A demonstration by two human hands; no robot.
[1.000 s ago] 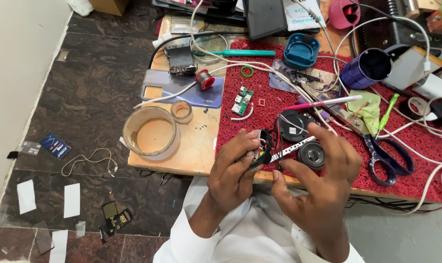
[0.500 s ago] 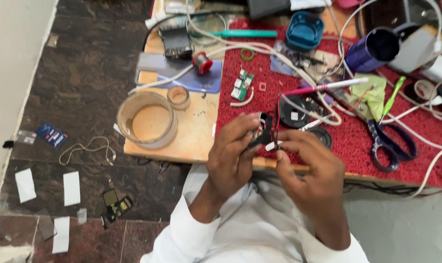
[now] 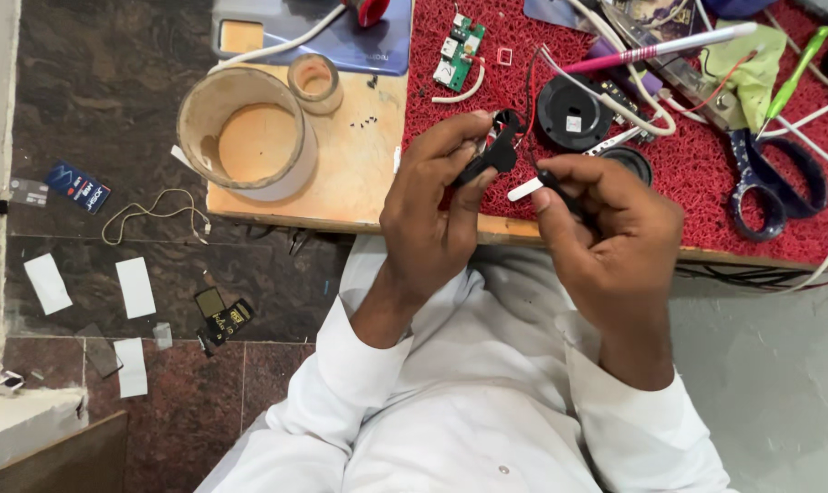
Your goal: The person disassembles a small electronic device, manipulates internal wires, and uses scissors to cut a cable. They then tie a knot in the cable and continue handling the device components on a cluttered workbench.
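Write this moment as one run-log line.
left hand: grips small black part | right hand: pinches black tool | mat: red

Tape roll (image 3: pixel 248 137) left on the table (image 3: pixel 359 183), scissors (image 3: pixel 779 178) right, circuit board (image 3: pixel 457 50) between.

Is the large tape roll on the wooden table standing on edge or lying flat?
Lying flat: the large tape roll rests on the wooden table, its round opening facing up, bare wood visible inside.

Your one head camera looks steeply down, close over your left hand (image 3: pixel 432 215) and right hand (image 3: pixel 606 237), with the bench edge (image 3: pixel 341 219) just beyond your fingertips.
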